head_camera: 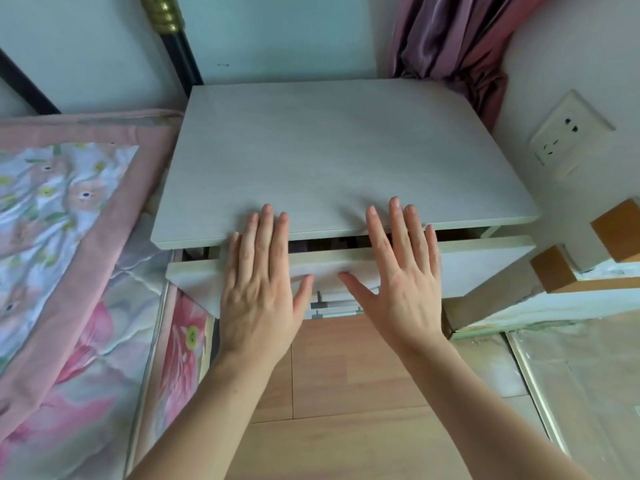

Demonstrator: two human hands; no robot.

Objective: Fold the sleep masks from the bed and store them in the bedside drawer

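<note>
Both hands lie flat with fingers straight and spread on the pale grey wood-grain drawer front (485,268) of the bedside cabinet; the left hand (259,289) and the right hand (398,285) pinch nothing, so neither grip holds anything; the fingertips reach over the front edge of the pale grey wood-grain tabletop (339,150). The drawer stands only slightly ajar, a dark gap showing under the tabletop; this looks like the closing push, the last step of storing. The sleep masks are not in view; something dark shows in the gap and may be them, though I cannot tell. The floral pink-bordered quilt (69,237) on the bed shows no mask. The next move calls for an even push from both palms, square to the drawer front, fingers clear of the gap.
</note>
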